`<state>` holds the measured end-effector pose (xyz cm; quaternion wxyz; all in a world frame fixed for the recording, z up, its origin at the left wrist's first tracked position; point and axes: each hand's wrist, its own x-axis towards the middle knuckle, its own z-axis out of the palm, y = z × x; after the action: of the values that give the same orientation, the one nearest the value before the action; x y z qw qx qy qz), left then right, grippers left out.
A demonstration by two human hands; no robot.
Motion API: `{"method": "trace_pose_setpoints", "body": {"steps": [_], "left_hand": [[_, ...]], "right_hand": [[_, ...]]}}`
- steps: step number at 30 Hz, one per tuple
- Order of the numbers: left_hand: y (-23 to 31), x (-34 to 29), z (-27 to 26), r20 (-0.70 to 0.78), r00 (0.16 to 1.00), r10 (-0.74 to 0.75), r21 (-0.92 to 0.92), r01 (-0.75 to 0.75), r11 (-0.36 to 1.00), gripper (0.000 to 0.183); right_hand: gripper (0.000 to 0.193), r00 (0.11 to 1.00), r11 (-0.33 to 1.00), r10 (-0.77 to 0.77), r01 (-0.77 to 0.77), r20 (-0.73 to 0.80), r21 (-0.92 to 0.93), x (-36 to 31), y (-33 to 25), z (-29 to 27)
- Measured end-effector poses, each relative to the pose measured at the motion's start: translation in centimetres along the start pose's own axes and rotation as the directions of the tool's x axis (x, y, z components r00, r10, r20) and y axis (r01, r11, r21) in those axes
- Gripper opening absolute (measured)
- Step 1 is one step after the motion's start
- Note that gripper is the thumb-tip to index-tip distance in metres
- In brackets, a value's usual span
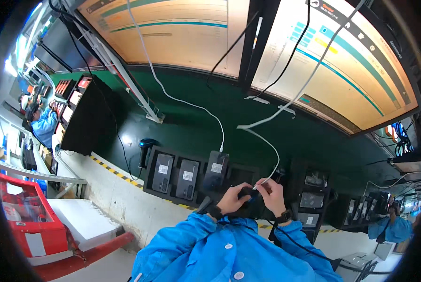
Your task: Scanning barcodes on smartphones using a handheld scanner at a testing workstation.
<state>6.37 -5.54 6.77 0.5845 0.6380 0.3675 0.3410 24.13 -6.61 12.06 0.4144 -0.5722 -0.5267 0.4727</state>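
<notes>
My left hand (234,199) is closed round a small dark device (251,193), mostly covered by my fingers; its exact kind I cannot make out. At that device's upper edge, my right hand (272,196) pinches the white plug end of a cable (278,157). Whether the plug sits in the device is hidden. To the left stands a black tray (149,187) with dark phones (161,173) bearing white labels. One phone (215,170), beside my left hand, has another white cable (221,136) plugged into its top end.
Two large monitors (173,33) stand behind the green bench top (187,127). A handheld scanner (146,149) lies by the tray's left end. Right of my hands, another black tray (292,188) holds more phones (311,199). A red bin (36,225) is at lower left; co-workers (393,228) sit at both sides.
</notes>
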Motion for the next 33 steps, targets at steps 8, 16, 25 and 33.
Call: {"method": "trace_pose_setpoints", "body": {"steps": [8, 16, 25, 33], "left_hand": [[0.3, -1.1, -0.3, 0.066, 0.998, -0.02, 0.045, 0.017, 0.999, 0.034], [-4.3, -1.1, -1.6, -0.358, 0.927, 0.11, 0.279, -0.006, 0.96, 0.05], [4.5, -6.1, -10.1, -0.238, 0.968, -0.076, -0.128, 0.047, 0.991, 0.025], [30.4, -9.5, -19.4, 0.002, 0.767, 0.642, 0.532, -0.544, 0.649, 0.027]], "right_hand": [[0.012, 0.975, 0.928, -0.192, 0.218, 0.112, -0.303, -1.2, -1.5, 0.2], [0.034, 1.0, 1.0, -0.008, 0.009, -0.016, 0.026, 5.5, 7.8, 0.5], [0.052, 0.885, 0.958, -0.014, -0.121, -0.466, -0.259, 0.9, 14.2, 4.9], [0.063, 0.719, 0.717, 0.213, -0.575, -0.662, -0.394, -0.4, 10.8, 7.0]]}}
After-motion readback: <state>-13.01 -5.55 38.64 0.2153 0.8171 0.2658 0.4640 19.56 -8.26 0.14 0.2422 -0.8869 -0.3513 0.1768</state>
